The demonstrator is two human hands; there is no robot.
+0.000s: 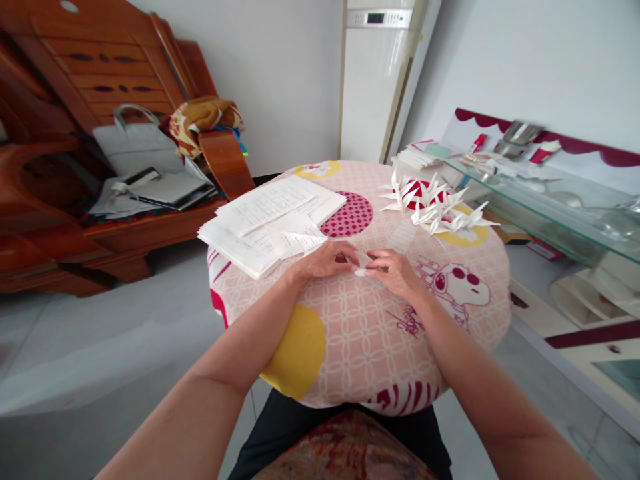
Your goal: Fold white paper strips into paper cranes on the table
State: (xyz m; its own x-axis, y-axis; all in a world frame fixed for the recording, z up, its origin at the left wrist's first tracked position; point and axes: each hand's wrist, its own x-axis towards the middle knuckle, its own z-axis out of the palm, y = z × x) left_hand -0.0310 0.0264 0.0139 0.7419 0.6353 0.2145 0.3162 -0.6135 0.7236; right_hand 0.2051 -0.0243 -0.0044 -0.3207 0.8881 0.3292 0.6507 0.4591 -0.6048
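A small piece of folded white paper [361, 264] is held between my two hands, low over the middle of the round table. My left hand [330, 260] pinches its left side, fingers closed. On the right side my right hand [393, 270] grips it with thumb and fingertips. The exact folds are too small to make out. Several white paper cranes [430, 203] are grouped at the table's far right. Beyond my left hand lies a stack of printed sheets [250, 253], with a partly folded sheet [303, 239] on top.
A pink patterned cloth [350, 340] covers the round table. A glass-topped cabinet [550, 207] with cups and papers stands close on the right. To the left is a wooden bench [165, 223] holding a grey bag [137, 143]. A tall white air conditioner [373, 87] stands behind.
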